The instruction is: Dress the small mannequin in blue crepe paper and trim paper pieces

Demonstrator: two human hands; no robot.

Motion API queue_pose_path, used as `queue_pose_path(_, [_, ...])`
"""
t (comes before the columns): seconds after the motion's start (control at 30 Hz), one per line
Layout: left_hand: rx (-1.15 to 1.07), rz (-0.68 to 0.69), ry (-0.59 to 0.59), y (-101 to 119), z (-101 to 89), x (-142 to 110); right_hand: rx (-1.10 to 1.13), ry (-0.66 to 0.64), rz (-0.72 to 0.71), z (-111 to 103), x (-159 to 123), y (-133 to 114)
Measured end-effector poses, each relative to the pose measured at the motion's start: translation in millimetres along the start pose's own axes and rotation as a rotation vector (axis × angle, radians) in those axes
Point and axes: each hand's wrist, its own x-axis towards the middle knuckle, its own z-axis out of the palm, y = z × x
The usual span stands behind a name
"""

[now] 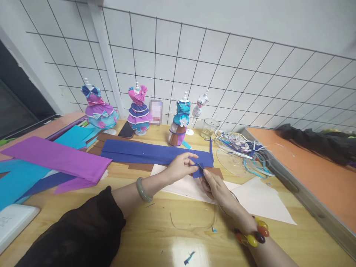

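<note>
My left hand (180,167) pinches a small piece of dark blue fabric (197,173) between thumb and fingers, above the table's middle. My right hand (214,185) is closed around scissors (200,167); their narrow blades lie at the blue piece, and the grip is mostly hidden by the palm and fingers. Behind both hands stretches a long folded strip of blue fabric (139,151), lying over brown fabric (218,172). Pale pink fabric (260,196) spreads beneath and beside my right hand.
Several dressed mini mannequins (137,111) and a bare one (200,104) stand at the back. A glass cup (210,128) is beside a heap of scraps (239,142). Purple fabric (59,157) lies left, near a white box-like object (16,224). A phone (126,129) lies behind.
</note>
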Motion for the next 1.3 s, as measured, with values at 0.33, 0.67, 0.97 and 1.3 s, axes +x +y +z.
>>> queue_pose_path(0.33, [0.01, 0.01, 0.004, -1, 0.2, 1, 0.003, 0.008, -0.005, 0, 1, 0])
queue_pose_path(0.67, [-0.039, 0.014, 0.004, -6, 0.8, 1, 0.059, 0.021, -0.006, 2, -1, -1])
queue_pose_path(0.97, [-0.063, 0.042, -0.001, -9, 1.3, 2, 0.105, 0.027, 0.021, 2, 2, 9])
queue_pose_path(1.3, [-0.071, 0.037, 0.027, -7, 3.7, -1, 0.111, 0.026, 0.016, 1, 2, 12])
